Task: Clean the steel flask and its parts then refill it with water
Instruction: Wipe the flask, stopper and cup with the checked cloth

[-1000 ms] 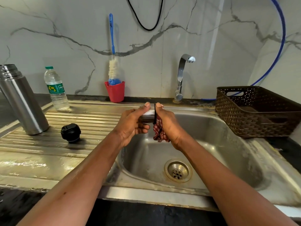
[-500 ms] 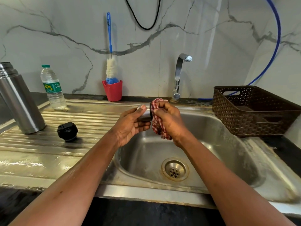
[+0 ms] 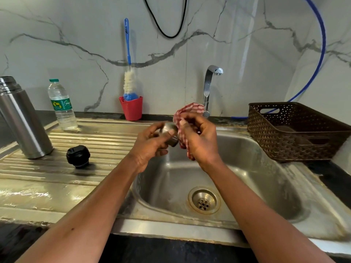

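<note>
Two hands meet above the far left part of the sink (image 3: 266,183). The left hand (image 3: 150,145) curls its fingers and thumb round a small steel cap (image 3: 169,132), holding it on its side. The right hand (image 3: 202,142) grips a red checked cloth (image 3: 188,111) and presses it against the cap's right end; part of the cloth bunches up above the knuckles and part hangs below the palm. Whether the cloth reaches inside the cap cannot be told.

On the ribbed drainboard (image 3: 106,141) to the left, the steel flask (image 3: 22,120) stands upright at the far left edge with its mouth uncovered. Its black stopper (image 3: 78,156) sits just to the right of the flask's base, apart from it. A plastic water bottle (image 3: 61,105) with a green cap and label stands farther back, near the wall.

Against the marble wall, a red cup (image 3: 131,109) holds a bottle brush (image 3: 129,80) with a blue handle. The tap (image 3: 209,86) rises behind the hands, its spout showing no running water. A brown woven basket (image 3: 296,141) rests on the counter to the right of the sink, and a blue hose (image 3: 321,44) curves down the wall behind it. The drain (image 3: 204,200) lies in the basin floor, near and below the hands.
</note>
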